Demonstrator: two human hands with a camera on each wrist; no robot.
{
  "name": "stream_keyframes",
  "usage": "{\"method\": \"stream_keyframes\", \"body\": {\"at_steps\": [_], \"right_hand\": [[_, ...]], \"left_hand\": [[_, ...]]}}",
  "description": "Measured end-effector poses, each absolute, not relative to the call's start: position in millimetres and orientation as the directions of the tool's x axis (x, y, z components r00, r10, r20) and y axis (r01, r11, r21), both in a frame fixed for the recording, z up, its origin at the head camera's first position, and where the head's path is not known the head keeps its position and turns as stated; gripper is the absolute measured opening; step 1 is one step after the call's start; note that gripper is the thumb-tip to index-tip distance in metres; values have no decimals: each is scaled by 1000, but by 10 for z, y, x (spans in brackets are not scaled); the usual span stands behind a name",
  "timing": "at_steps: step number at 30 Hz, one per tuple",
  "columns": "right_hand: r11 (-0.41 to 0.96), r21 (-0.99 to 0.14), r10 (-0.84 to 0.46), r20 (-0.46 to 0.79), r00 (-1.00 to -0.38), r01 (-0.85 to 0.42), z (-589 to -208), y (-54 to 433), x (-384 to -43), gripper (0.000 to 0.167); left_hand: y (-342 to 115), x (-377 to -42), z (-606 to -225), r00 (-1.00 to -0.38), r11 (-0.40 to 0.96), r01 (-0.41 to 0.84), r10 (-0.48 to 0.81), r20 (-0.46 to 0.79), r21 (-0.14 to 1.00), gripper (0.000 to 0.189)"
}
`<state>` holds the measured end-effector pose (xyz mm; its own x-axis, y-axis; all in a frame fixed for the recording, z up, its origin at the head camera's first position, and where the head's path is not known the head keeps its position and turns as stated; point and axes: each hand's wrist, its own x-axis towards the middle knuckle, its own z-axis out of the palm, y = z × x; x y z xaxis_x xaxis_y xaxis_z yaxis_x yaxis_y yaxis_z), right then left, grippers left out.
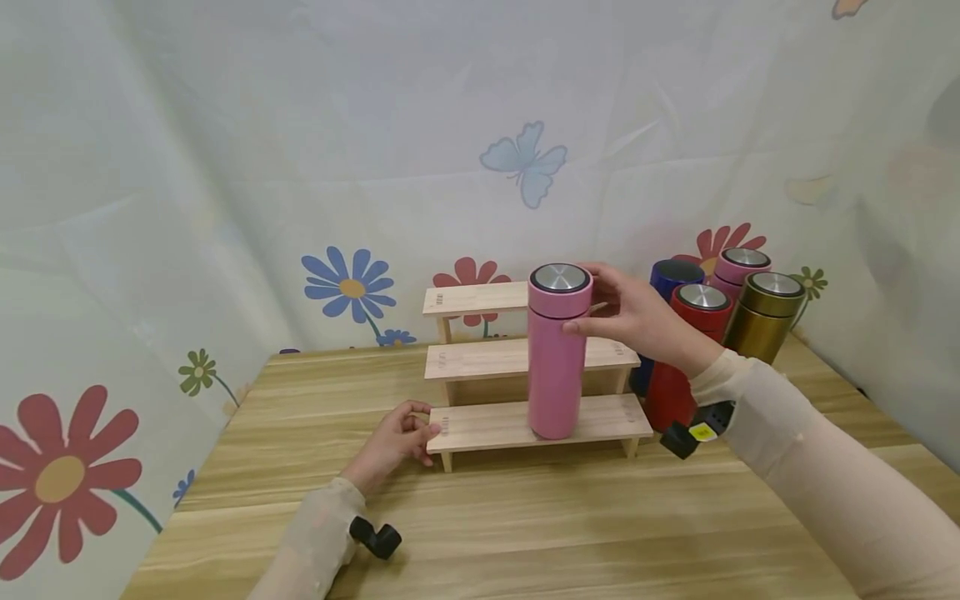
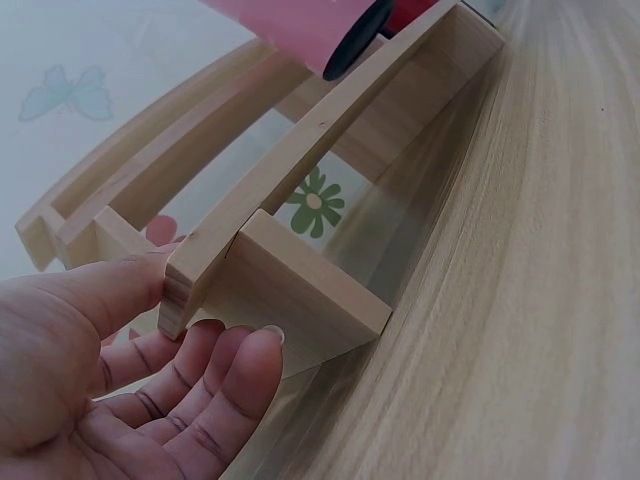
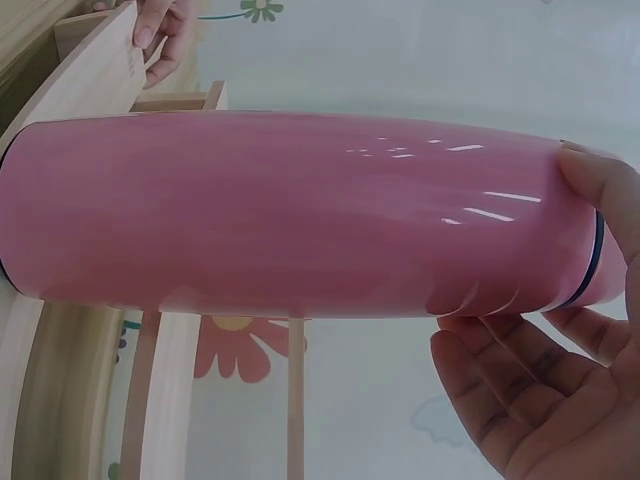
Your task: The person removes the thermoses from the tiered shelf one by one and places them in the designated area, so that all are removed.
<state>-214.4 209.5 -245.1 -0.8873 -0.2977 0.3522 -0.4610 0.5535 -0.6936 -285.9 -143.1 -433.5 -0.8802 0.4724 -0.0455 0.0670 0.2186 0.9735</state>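
Note:
My right hand (image 1: 641,317) grips a pink thermos bottle (image 1: 557,358) near its silver-topped lid, thumb on one side and fingers on the other. The bottle stands close over the lowest step of a three-step wooden rack (image 1: 480,425), nearly upright. Part of its dark base (image 2: 362,38) shows near the step's front edge in the left wrist view. At the rack's left end, my left hand (image 1: 393,446) holds the corner of that lowest step, thumb (image 2: 135,285) on top and fingers curled beneath. In the right wrist view, fingers (image 3: 520,370) curve along the bottle's upper body.
Behind my right forearm, to the right of the rack, stand a red bottle (image 1: 701,310), a blue bottle (image 1: 667,275), a gold bottle (image 1: 761,321) and another pink bottle (image 1: 738,267). The wood-grain table (image 1: 525,525) meets a flower-printed cloth (image 1: 375,167) at the back.

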Motion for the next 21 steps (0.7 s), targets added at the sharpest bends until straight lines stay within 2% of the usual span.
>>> {"method": "stream_keyframes", "body": {"at_steps": [21], "right_hand": [[659, -610, -233, 390, -891, -439, -2314, 2528, -1819, 61]], "left_hand": [[-1437, -2852, -4324, -878, 228, 72, 476, -47, 971, 49]]}}
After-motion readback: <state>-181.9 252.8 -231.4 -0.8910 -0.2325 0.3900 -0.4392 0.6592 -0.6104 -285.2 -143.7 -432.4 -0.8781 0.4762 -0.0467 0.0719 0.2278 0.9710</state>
